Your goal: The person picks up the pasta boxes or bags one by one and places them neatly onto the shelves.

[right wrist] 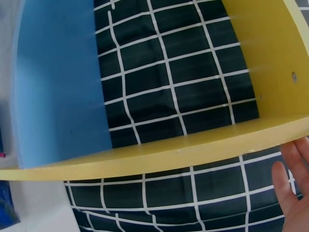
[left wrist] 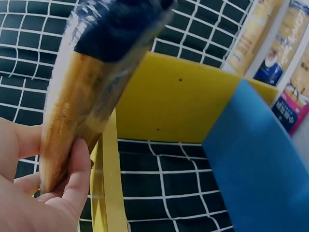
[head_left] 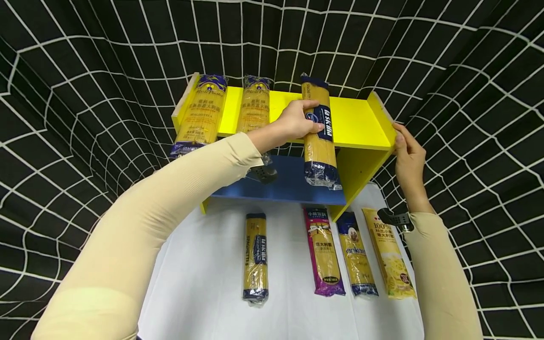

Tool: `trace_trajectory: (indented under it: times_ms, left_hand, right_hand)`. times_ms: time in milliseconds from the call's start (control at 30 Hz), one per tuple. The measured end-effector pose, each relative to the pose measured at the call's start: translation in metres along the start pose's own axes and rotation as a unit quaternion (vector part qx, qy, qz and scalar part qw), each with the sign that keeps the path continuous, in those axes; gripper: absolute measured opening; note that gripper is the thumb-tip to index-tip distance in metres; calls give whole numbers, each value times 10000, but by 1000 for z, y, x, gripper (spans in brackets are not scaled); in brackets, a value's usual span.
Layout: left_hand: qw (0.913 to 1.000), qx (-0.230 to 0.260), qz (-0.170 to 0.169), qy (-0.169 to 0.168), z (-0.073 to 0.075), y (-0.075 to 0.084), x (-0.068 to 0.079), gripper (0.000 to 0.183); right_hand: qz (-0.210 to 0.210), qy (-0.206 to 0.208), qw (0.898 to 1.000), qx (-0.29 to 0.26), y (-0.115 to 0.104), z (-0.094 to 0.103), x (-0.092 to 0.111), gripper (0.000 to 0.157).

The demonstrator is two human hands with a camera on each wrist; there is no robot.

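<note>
My left hand [head_left: 293,122] grips a pack of La Sicilia spaghetti [head_left: 319,150] with a dark blue label, fingers and thumb wrapped across its middle. In the head view the pack overlaps the yellow top shelf [head_left: 361,123], right of its centre. The left wrist view shows the same spaghetti pack [left wrist: 72,96] tilted between thumb and fingers, outside the shelf's front edge. My right hand [head_left: 410,156] touches the outer side of the shelf unit's right panel [head_left: 381,118], fingers near its front corner. In the right wrist view, the fingertips [right wrist: 295,152] meet the panel's edge [right wrist: 193,149].
Two spaghetti packs [head_left: 201,111] [head_left: 255,105] lean on the top shelf's left half. Below is a blue lower shelf [head_left: 284,177]. On the white table [head_left: 204,283] lie another La Sicilia pack [head_left: 256,257], a pink pasta pack [head_left: 325,255], a blue-ended one [head_left: 357,255] and a yellow one [head_left: 388,255].
</note>
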State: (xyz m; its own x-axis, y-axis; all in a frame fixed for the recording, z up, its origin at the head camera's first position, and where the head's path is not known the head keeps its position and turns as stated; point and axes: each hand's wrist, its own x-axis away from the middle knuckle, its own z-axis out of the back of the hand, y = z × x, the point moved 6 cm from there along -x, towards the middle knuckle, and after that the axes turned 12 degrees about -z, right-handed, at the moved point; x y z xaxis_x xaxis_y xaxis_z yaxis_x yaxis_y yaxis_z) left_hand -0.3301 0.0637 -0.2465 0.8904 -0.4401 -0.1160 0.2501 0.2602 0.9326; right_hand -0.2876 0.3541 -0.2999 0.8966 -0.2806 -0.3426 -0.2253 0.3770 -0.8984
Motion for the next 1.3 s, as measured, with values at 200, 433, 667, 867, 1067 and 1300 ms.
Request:
trace_trajectory:
  times_ms: [200, 433, 667, 867, 1067, 1300]
  left_hand:
    - [9999, 26, 118, -4, 0, -6, -4, 68]
    - [9945, -1030, 49, -153, 4, -8, -6, 69]
    - [9787, -2025, -101, -339, 5, -1, -7, 75]
    - [9386, -3393, -285, -560, 8, 8, -4, 69]
    - [8895, -4490, -728, -435, 9, 31, 8, 65]
    - [8967, -3987, -1826, -610, -9, 77, 51, 62]
  right_hand:
    - [-18, -8, 10000, -34, 0, 0, 0, 37]
    - [-24, -2, 10000, 54, 2, -1, 3, 37]
    - [-8, -10, 9999, 116, -1, -1, 3, 37]
    - [-57, 13, 9999, 157, -2, -1, 2, 37]
    - [-41, 66, 9999, 83, -2, -1, 1, 37]
    - [15, 68, 9999, 93, -2, -1, 2, 36]
